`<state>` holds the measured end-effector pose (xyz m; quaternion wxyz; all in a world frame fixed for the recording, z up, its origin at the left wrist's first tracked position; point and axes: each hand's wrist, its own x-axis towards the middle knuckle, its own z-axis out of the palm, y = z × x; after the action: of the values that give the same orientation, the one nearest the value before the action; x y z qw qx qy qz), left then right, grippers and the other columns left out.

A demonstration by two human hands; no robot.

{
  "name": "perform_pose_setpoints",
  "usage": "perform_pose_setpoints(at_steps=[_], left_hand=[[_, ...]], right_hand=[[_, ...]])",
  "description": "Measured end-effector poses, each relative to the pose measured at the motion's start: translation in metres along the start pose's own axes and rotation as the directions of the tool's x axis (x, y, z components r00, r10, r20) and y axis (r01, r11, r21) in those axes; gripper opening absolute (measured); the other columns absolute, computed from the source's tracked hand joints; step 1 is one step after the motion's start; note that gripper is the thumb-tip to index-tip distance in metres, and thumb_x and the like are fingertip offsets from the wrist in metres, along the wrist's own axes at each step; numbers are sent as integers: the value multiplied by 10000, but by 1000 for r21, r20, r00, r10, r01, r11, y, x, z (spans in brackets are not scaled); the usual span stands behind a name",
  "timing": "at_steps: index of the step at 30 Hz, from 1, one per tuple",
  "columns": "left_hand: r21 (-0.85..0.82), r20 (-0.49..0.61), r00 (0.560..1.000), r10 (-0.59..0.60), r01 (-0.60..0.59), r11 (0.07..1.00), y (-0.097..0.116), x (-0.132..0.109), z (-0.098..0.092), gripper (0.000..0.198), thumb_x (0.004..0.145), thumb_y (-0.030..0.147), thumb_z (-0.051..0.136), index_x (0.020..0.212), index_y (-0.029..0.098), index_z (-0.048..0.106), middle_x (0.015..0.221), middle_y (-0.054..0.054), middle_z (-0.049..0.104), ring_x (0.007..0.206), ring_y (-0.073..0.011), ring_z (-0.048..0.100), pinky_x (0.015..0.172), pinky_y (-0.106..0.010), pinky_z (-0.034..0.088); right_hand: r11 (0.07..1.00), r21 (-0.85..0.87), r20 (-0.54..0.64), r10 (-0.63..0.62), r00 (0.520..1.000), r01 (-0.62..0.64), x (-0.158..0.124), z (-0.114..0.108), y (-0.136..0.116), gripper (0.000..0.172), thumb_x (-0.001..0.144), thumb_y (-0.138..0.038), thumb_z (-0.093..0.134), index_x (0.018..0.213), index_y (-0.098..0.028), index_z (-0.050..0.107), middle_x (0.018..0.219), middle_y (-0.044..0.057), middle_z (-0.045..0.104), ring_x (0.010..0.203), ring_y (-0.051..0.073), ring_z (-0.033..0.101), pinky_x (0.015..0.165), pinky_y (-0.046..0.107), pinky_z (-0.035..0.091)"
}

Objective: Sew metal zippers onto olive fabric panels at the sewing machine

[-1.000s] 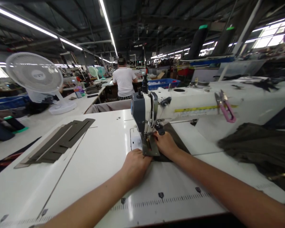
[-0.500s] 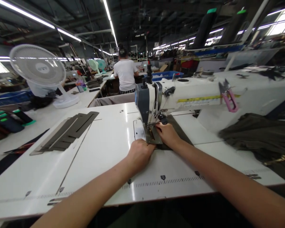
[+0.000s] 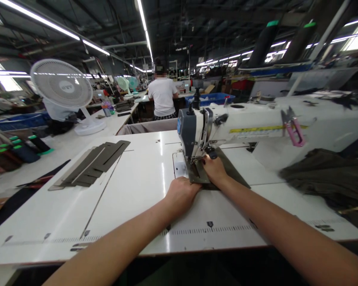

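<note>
A sewing machine (image 3: 187,127) stands over the white table, its presser foot down by a dark olive fabric piece (image 3: 234,171). On top of that piece lies a smaller olive strip (image 3: 200,178), under the foot. My left hand (image 3: 183,195) is closed at the strip's front left corner, its fingertips hidden beneath the edge. Just right of the needle, my right hand (image 3: 215,170) is closed on the fabric, fingers pinched together close to the foot. Part of the fabric is hidden by the right hand and wrist.
Cut olive strips (image 3: 92,165) lie in a fanned stack on the left. Pink-handled thread snips (image 3: 294,129) hang on the machine arm. Dark olive cloth (image 3: 319,174) is heaped at right. A white fan (image 3: 62,85) and thread cones (image 3: 25,149) stand left; a person (image 3: 163,97) sits ahead.
The whole view has shifted slightly, so the table and machine appear a little farther right. Both hands keep their places on the fabric by the needle.
</note>
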<state>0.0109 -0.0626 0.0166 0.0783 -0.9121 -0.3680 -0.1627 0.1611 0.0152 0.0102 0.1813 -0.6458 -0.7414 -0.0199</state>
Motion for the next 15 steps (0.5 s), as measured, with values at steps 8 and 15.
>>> perform_pose_setpoints(at_steps=[8, 15], left_hand=[[-104, -128, 980, -153, 140, 985, 3, -29, -17, 208, 775, 236, 568, 956, 138, 535, 950, -103, 621, 854, -228, 599, 710, -377, 520], [-119, -76, 997, -33, 24, 993, -12, -9, -8, 284, 793, 82, 474, 1060, 132, 557, 1105, -100, 625, 1004, -193, 591, 946, -394, 445]], right_hand=[[819, 342, -150, -437, 887, 461, -59, -23, 18, 231, 762, -115, 513, 939, -171, 650, 1058, 78, 628, 1014, 179, 552, 887, 308, 437], [708, 474, -126, -534, 836, 523, -72, -21, 20, 298, 799, -126, 515, 1078, -172, 605, 1171, 98, 583, 1133, 210, 493, 985, 413, 377]])
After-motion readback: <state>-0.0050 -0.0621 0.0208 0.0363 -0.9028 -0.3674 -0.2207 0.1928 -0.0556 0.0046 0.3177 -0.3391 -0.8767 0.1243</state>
